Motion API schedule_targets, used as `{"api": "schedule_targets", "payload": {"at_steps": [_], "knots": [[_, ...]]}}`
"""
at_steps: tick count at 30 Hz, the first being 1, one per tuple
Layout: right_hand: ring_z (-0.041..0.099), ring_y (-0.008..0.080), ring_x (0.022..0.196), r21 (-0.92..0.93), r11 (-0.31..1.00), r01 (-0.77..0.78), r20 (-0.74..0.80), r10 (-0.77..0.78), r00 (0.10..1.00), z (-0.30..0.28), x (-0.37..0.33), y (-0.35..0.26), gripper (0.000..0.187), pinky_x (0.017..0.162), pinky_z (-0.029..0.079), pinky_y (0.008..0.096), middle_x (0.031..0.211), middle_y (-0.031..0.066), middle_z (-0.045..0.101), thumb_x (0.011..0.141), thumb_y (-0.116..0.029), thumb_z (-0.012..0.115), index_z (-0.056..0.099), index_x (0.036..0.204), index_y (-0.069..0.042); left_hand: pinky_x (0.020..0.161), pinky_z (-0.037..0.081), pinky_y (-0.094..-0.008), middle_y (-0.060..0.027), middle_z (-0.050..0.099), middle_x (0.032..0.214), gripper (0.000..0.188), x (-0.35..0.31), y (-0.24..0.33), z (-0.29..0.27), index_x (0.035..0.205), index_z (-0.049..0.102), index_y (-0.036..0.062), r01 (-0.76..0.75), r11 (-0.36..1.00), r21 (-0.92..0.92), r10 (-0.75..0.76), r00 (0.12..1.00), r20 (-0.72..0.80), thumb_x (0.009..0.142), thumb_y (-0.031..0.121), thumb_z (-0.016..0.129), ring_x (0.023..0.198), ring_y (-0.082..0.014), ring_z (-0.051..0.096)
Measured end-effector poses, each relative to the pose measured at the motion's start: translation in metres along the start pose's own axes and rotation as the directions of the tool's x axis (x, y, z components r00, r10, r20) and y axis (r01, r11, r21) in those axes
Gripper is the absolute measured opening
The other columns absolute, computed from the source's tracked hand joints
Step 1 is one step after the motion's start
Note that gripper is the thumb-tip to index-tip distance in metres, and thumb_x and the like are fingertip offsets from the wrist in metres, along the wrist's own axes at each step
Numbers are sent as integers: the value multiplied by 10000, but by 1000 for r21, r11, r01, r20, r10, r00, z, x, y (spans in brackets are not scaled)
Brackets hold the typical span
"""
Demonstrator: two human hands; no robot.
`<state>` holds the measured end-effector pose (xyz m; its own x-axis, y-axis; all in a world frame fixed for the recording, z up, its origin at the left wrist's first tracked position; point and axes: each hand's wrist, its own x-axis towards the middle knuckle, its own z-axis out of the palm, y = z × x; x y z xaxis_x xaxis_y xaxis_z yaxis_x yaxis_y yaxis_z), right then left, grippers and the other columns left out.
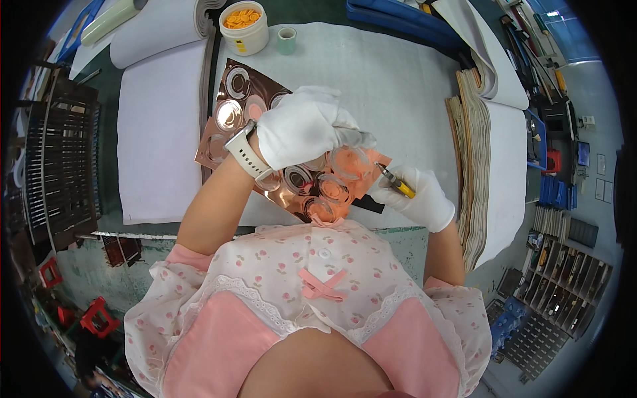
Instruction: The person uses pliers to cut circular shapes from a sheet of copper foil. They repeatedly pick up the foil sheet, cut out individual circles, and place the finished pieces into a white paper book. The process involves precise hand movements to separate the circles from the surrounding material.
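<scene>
My left hand (302,129), in a white glove with a pale watch at the wrist, reaches across a shiny copper-coloured sheet (282,199) with several ring shapes on it. Its bent fingers are together at the sheet's upper right edge; the fingertips are partly hidden. My right hand (421,199), also gloved in white, grips a slim pen-shaped tool (398,184) with a yellow handle and a dark metal front. The tool's tip points up and left, close to the sheet's right corner. Whether it touches the sheet I cannot tell.
White paper (398,79) covers the table. Behind the sheet stand a white tub (245,41) of orange pieces and a small green roll (286,43). Paper stacks lie left (162,139) and right (474,166). A blue tray (405,23) sits at the back.
</scene>
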<state>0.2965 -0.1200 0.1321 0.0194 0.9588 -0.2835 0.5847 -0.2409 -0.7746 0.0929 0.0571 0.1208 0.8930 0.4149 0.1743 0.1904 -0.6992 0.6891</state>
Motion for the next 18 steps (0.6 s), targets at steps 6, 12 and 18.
{"api": "schedule_targets", "payload": {"at_steps": [6, 12, 18], "knots": [[561, 174, 592, -12, 999, -38, -61, 37, 997, -3, -4, -7, 343, 593, 468, 293, 675, 96, 609, 740, -290, 773, 634, 865, -3, 1025, 364, -352, 55, 682, 948, 195, -4, -5, 9, 968, 734, 285, -52, 984, 173, 64, 996, -64, 807, 220, 647, 1071, -247, 547], [531, 166, 579, -111, 989, -95, -98, 84, 992, -2, -2, -5, 301, 560, 445, 309, 668, 97, 587, 782, -275, 733, 619, 865, -9, 1028, 354, -348, 46, 677, 975, 186, 3, 10, 1, 982, 729, 247, 19, 995, 102, -21, 999, 24, 817, 248, 643, 1149, -270, 492], [498, 144, 507, 357, 915, -186, -201, 270, 942, 4, 0, 31, 344, 514, 425, 307, 638, 83, 560, 817, -308, 706, 591, 796, 15, 941, 407, -405, -94, 622, 1071, 281, 5, 1, 4, 1077, 630, 123, 71, 980, 184, 36, 855, -518, 819, 233, 631, 995, -295, 556]]}}
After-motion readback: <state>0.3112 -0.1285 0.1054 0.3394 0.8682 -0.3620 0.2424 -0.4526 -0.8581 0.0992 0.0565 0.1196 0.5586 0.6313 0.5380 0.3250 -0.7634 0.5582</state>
